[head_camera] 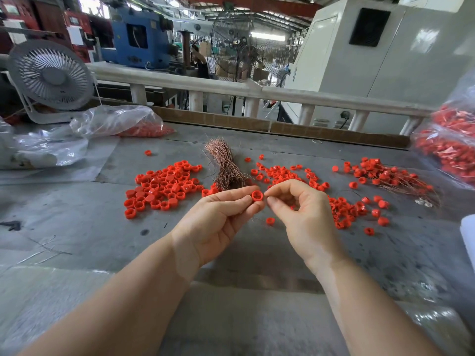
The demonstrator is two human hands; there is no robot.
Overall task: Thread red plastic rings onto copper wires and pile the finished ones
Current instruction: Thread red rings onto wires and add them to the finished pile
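My left hand (221, 217) pinches a red plastic ring (257, 195) between thumb and fingers above the grey table (77, 222). My right hand (300, 211) is right beside it, thumb and forefinger pinched together at the ring's right edge; any wire between them is too thin to make out. A bundle of copper wires (226, 165) lies just behind my hands. Loose red rings lie in a heap to the left (162, 186) and scattered to the right (288, 173). A pile of rings threaded on wires (390, 176) sits at the right.
A clear bag of red rings (123, 123) and a small grey fan (51, 75) stand at the back left. Bags full of threaded rings (447, 147) sit at the right edge. A white railing (231, 86) runs behind the table.
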